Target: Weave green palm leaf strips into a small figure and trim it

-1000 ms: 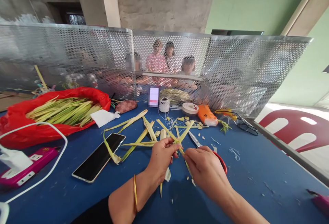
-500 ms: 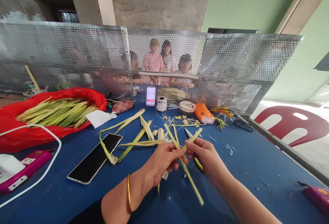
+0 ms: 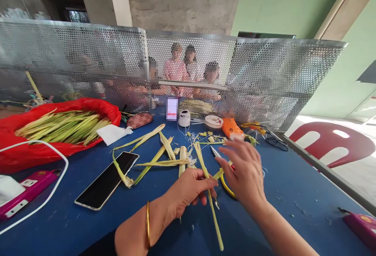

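Note:
My left hand (image 3: pixel 188 191), with a gold bangle on the wrist, is closed in a pinch on crossed pale green leaf strips (image 3: pixel 209 193) held just over the blue table (image 3: pixel 293 193). One strip runs from the pinch down toward me. My right hand (image 3: pixel 245 171) hovers to the right of the strips with its fingers spread and nothing in it. Under that hand lie scissors (image 3: pixel 223 169) with a yellow and red handle, their blades pointing away from me.
A red bag of leaf strips (image 3: pixel 58 128) lies at left, with a black phone (image 3: pixel 107 179), a pink charger (image 3: pixel 28 191) and white cable near it. A thread spool (image 3: pixel 184 118), tape roll (image 3: pixel 214 122) and orange tool (image 3: pixel 232 128) stand before a perforated metal screen (image 3: pixel 279 79); people sit behind it.
My right hand has let go of the leaf strips and lifted away to the right with its fingers opening. My left hand still pinches the strips, now lower over the table.

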Motion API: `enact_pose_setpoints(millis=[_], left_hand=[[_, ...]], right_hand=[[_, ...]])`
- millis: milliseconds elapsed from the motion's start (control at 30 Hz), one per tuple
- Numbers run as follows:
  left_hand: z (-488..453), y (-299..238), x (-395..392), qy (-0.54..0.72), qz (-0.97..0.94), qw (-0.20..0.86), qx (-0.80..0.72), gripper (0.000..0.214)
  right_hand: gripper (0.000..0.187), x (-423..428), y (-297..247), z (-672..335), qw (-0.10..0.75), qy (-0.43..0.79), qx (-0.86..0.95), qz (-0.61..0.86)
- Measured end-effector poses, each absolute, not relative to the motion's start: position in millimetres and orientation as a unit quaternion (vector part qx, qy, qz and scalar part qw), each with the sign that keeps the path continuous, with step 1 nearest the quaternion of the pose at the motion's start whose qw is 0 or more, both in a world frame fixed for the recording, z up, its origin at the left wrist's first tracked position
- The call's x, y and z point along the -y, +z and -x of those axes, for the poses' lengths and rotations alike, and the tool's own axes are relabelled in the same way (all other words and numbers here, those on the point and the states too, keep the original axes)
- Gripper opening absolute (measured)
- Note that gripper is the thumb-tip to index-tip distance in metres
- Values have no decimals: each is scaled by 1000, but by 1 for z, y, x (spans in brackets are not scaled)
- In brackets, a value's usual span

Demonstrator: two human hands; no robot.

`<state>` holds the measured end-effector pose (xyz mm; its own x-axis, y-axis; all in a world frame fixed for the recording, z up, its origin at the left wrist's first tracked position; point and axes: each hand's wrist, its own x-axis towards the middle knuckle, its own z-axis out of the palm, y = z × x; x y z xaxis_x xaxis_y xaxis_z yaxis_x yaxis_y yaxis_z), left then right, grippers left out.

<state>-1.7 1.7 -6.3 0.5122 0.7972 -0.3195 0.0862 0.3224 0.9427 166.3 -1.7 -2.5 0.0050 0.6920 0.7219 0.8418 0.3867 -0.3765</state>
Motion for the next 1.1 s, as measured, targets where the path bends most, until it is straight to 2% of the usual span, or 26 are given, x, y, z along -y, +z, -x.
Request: enact_pose_setpoints(millis=[33,133,233,300,400,533,833,933,1000,1067,1100], left_hand=[[1,-6,-1,252,-534,695,-411,27],[0,-4,0,231,-542,713,-381,29],[0,-4,0,208,-522,738,-374,31],[1,-4,0,202,-518,742,-374,33],[3,-3,1,184,-519,745,-376,32],[3,-2,3,171,-527,737,-387,28],[-2,-5,4,184,-508,746,-390,14],[0,-1,1,230,-468,765,-377,24],[2,2,-2,267,-429,774,-381,31],[5,5,-6,303,-394,776,-387,36],[7,5,-7,315,-381,777,-389,39]], right_hand=[[16,3,-1,-164,408,-53,741,530],[30,5,-3,-156,334,143,770,524],[28,5,-7,-151,358,373,674,528],[28,5,-8,-150,394,433,613,531],[25,7,-8,-148,447,381,602,541],[23,9,-10,-145,477,280,646,526],[20,7,-17,-142,467,206,703,496],[16,3,-12,-154,516,116,669,522],[19,0,-9,-162,571,59,593,564],[26,-3,-7,-167,611,91,504,603],[30,-4,-7,-167,616,147,475,610]])
